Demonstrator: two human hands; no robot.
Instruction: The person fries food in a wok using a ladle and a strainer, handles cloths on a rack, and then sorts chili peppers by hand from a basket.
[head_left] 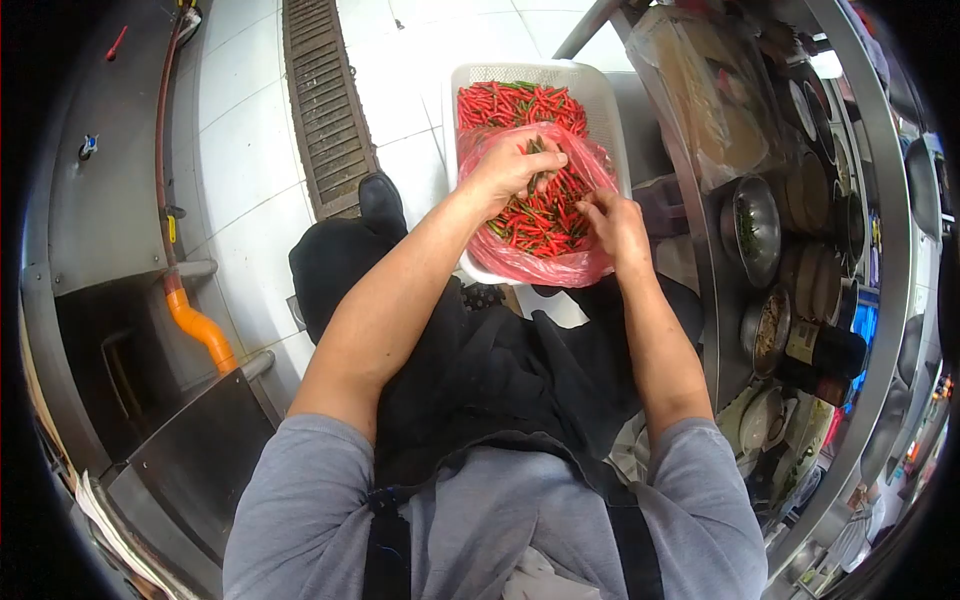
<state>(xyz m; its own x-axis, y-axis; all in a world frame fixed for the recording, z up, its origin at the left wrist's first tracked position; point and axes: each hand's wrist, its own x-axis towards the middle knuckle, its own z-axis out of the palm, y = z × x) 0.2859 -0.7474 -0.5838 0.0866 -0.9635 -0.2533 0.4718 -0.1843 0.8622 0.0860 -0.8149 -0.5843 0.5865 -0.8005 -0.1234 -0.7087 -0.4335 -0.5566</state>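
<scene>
A pink plastic bag full of small red chilies with green stems lies open in a white perforated basket. More loose red chilies fill the far part of the basket. My left hand is over the bag's mouth, its fingers closed on a few chilies whose dark green ends show between thumb and fingers. At the bag's right side, my right hand has thumb and fingers pinched together low over the chilies; what they grip is too small to make out.
On the right, a metal shelf rack holds metal bowls and a plastic-covered tray. A floor drain grate runs across the white tiles. Steel equipment with an orange pipe stands at left.
</scene>
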